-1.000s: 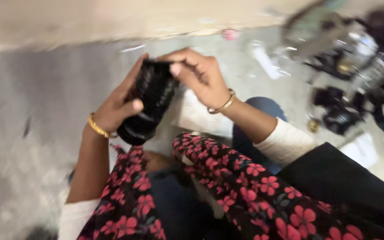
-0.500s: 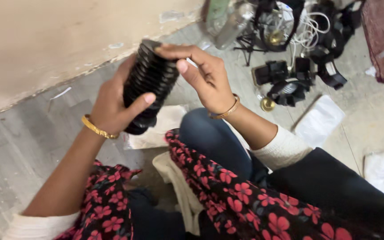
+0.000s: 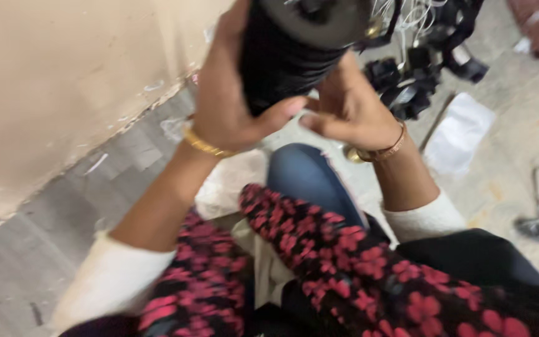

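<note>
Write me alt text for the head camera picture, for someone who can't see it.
Seen from above, a seated person's left hand grips a black ribbed cylinder raised close to the camera, while the right hand touches its underside. Below are a floral red-and-black garment and a blue-clad knee; black parts and white sheets lie on the floor.

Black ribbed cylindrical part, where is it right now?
Head view, top centre: the black ribbed cylindrical part is held up close, gripped by the left hand, with the right hand touching its lower right side.

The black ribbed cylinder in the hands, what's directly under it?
Under the black ribbed cylinder show a blue-jeaned knee and bare grey floor. The left hand and right hand cover its lower end, so that part cannot be seen.
</note>
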